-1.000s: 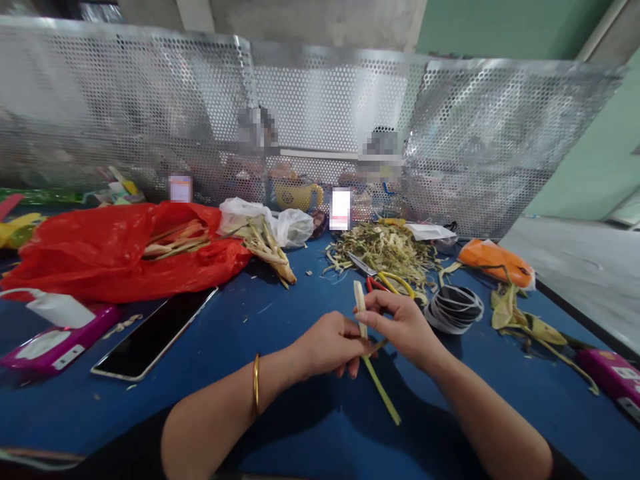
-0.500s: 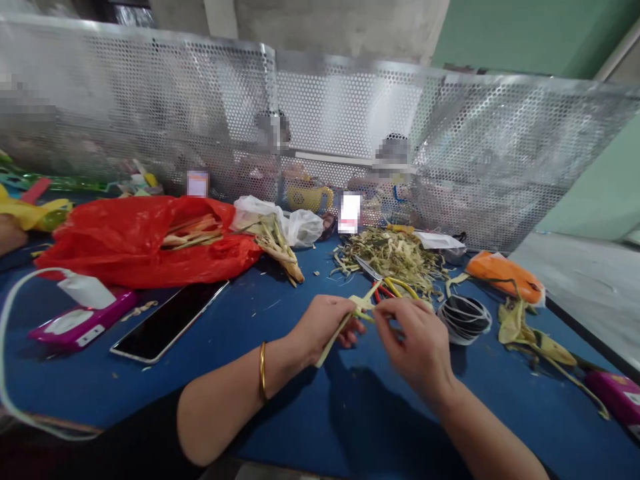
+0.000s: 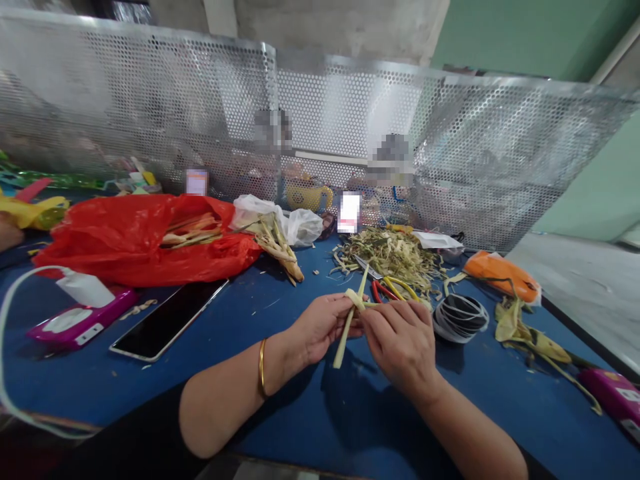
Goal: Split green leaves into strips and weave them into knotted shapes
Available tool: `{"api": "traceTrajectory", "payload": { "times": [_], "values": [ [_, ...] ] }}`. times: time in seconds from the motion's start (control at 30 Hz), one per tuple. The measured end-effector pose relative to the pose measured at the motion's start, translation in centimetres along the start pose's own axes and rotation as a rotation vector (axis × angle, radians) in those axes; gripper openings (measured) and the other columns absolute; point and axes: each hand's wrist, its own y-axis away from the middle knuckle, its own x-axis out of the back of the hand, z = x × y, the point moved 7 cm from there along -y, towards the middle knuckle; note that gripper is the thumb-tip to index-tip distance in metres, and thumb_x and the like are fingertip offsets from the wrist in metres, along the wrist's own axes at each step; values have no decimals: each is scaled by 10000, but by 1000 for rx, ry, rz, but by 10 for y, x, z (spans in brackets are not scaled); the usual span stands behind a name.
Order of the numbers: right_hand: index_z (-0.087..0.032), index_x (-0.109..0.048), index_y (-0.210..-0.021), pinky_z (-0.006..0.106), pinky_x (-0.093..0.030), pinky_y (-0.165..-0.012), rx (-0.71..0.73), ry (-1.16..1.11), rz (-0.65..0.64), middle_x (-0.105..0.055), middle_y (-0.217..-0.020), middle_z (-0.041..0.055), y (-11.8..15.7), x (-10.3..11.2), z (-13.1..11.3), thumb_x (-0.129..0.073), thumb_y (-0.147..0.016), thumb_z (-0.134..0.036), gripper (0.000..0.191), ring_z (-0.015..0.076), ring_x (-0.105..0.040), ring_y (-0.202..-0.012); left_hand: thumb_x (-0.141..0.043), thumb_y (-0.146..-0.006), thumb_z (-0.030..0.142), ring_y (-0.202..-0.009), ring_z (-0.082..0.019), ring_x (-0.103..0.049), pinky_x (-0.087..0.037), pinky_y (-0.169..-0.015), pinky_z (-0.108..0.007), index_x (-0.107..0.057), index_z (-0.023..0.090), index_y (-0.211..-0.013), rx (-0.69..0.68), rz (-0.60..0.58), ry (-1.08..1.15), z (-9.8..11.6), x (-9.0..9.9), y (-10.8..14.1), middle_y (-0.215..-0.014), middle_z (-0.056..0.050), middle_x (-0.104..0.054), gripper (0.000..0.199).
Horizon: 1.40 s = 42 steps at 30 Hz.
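Observation:
Pale green leaf strips (image 3: 343, 347), crossed and folded over one another, are held between my two hands above the blue table. My left hand (image 3: 327, 323), with a gold bangle on its wrist, pinches the crossing from the left. From the right, my right hand (image 3: 403, 337) is closed on the strip end that runs sideways; its fingertips are partly hidden. Just beyond my hands lie scissors with red and yellow handles (image 3: 395, 288), their blades against a heap of shredded dry leaf (image 3: 400, 257). A coil of white cord or wire (image 3: 461, 320) sits right of my right hand.
On the left are a red plastic bag (image 3: 115, 233) with dried leaves, a dark phone (image 3: 170, 320) and a magenta device (image 3: 75, 327) with a white cable. An orange packet (image 3: 503, 275) and dried leaf pieces (image 3: 530, 337) lie right. A perforated metal screen (image 3: 340, 107) stands behind; people are beyond it.
The leaf strips have turned more upright, with the lower end swung right. My right hand has shifted slightly left and closed further around the sideways end. My left hand keeps its pinch.

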Motion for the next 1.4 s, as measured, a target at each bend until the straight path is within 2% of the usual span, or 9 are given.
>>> {"api": "traceTrajectory", "payload": {
  "times": [0.13, 0.37, 0.5, 0.6, 0.67, 0.73, 0.87, 1.03, 1.4],
  "values": [
    [-205, -668, -821, 355, -341, -792, -42, -59, 18, -702, -764, 18, -3, 1, 5, -571, -877, -172, 116, 173, -560, -765, -531, -765, 136, -626, -127, -633, -532, -671, -248, -691, 93, -865, 47, -30, 64, 1, -4, 2, -780, -92, -702, 194],
    [-214, -672, -853, 376, -354, -859, 4, -96, -27, -696, -829, 18, -2, -6, 2, -565, -870, -162, 120, 187, -543, -803, -711, -703, 154, -605, -104, -604, -518, -654, -237, -688, 109, -828, -43, 8, 34, 4, 1, 0, -755, -58, -676, 135],
    [-198, -657, -1016, 382, -364, -932, 157, -113, -114, -671, -941, 53, 0, -12, -10, -523, -888, -142, 193, 205, -548, -918, -772, -653, 180, -602, -98, -600, -475, -594, -197, -688, 107, -803, -79, 14, 30, 2, 4, -3, -728, -46, -666, 187],
    [-174, -653, -952, 383, -345, -992, 313, -121, -202, -662, -900, 51, 4, -18, -22, -503, -900, -127, 166, 195, -562, -925, -797, -618, 188, -644, -109, -618, -460, -583, -183, -701, 107, -851, -81, 6, 29, 1, 5, -3, -770, -55, -681, 265],
    [-182, -647, -926, 384, -340, -1000, 307, -150, -167, -668, -890, 43, 4, -15, -21, -491, -904, -115, 171, 185, -574, -917, -788, -620, 168, -650, -107, -621, -464, -587, -181, -706, 110, -895, -69, 1, 36, 0, 4, -2, -808, -62, -691, 293],
    [-203, -636, -920, 388, -355, -973, 172, -225, -75, -675, -892, 33, 1, -9, -11, -493, -898, -117, 168, 174, -583, -881, -764, -640, 144, -632, -101, -619, -476, -592, -188, -706, 116, -922, -68, 5, 22, 1, 3, -1, -817, -62, -695, 290],
    [-203, -597, -805, 356, -431, -805, -318, -422, 12, -641, -828, 47, 1, -8, 26, -530, -859, -177, 90, 192, -578, -822, -712, -693, 135, -652, -132, -644, -518, -643, -244, -705, 113, -938, -61, -2, -31, 4, 0, 2, -798, -76, -700, 246],
    [-194, -589, -760, 289, -446, -648, -731, -706, -157, -636, -742, 24, 15, -34, 52, -536, -830, -251, 104, 175, -582, -708, -756, -669, 187, -672, -140, -645, -516, -671, -251, -718, 118, -882, -98, -32, -91, 5, -3, 2, -754, -69, -690, 227],
    [-169, -579, -714, 244, -421, -491, -1098, -1101, -238, -582, -602, -13, 34, -67, 54, -602, -739, -334, 169, 124, -521, -533, -802, -624, 323, -686, -153, -637, -480, -638, -233, -728, 130, -819, -225, 46, -348, 9, -1, 2, -745, -60, -698, 285]
  ]
}}
